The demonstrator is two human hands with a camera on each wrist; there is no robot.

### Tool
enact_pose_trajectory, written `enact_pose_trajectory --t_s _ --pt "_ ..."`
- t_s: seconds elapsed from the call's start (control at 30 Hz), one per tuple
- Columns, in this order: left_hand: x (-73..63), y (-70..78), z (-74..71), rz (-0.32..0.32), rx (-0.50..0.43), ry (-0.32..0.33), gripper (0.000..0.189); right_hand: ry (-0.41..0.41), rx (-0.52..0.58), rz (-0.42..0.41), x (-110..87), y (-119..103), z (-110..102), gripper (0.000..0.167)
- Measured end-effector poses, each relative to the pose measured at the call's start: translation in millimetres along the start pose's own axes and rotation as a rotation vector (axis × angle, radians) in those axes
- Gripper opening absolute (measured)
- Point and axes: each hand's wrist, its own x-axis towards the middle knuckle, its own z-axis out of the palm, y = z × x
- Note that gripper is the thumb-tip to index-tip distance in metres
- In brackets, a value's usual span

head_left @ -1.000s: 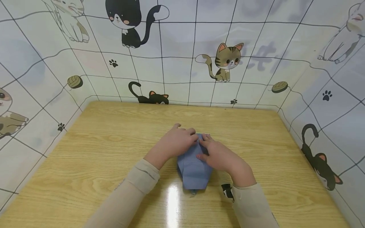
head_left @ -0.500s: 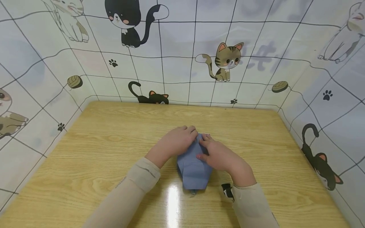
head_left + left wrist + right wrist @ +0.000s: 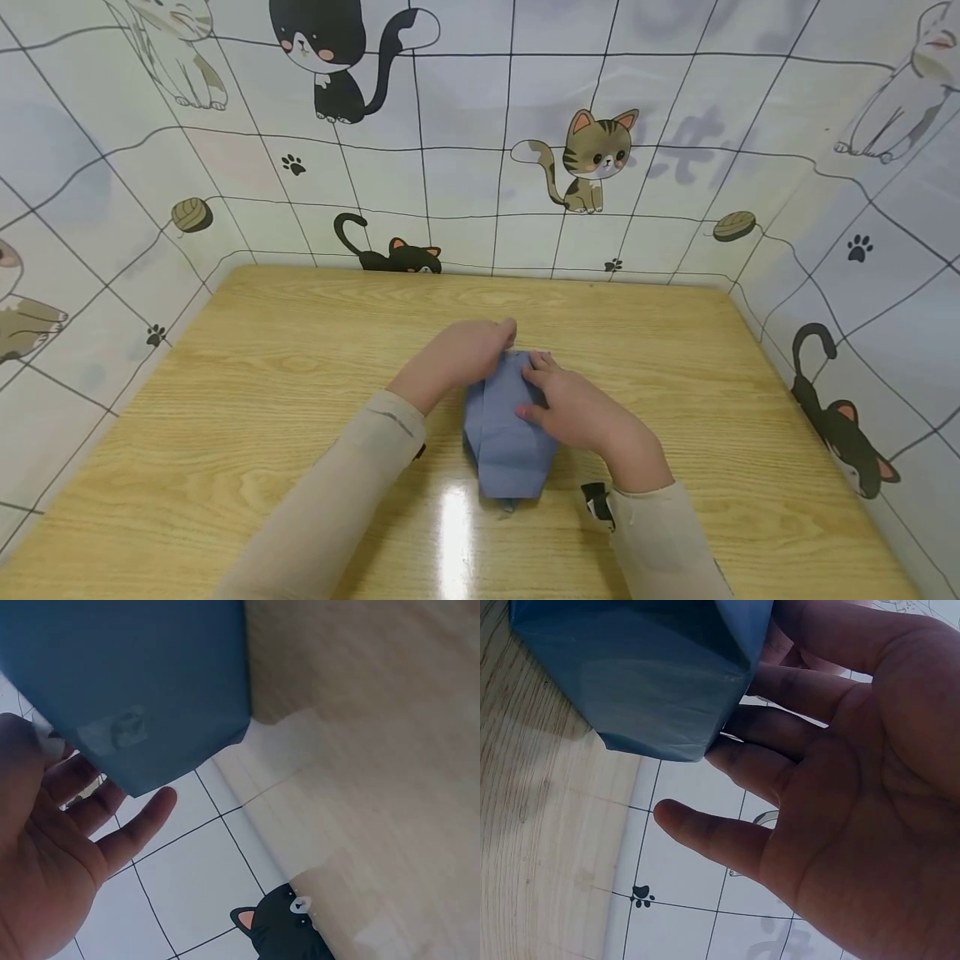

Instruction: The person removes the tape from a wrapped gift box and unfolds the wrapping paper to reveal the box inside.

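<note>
A blue packet with creased, angular sides stands on the table between both hands. In the left wrist view, a small piece of clear tape shows on its side. My left hand is at its far left corner, thumb and forefinger pinching at the edge, the fingertips partly hidden. Its other fingers stay loose beside the packet. My right hand rests on the right side with fingers spread, the thumb on the near face and fingertips by the far edge. In the right wrist view, the little finger is held apart.
The wooden table reaches to a sheet wall printed with cats and a grid, which also rises on the left and right. A bright glare lies on the wood in front of the packet.
My left hand's fingers have drawn together from a spread pose and lifted a little at the far corner. More of the packet's left side shows. The right hand stays in place.
</note>
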Motion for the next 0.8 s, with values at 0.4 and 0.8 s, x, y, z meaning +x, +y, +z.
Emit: enact_pose_trajectory --t_s 0.4,0.8 --pt "14.7 -12.0 -14.5 -0.16 -0.192 0.077 0.025 -0.002 0.003 -0.002 0.4 0 0 0.068" --pt "-33.4 13.0 -27.5 -0.429 -0.046 -0.017 0.052 0.068 -0.072 -0.038 -0.2 3 -3 0.059"
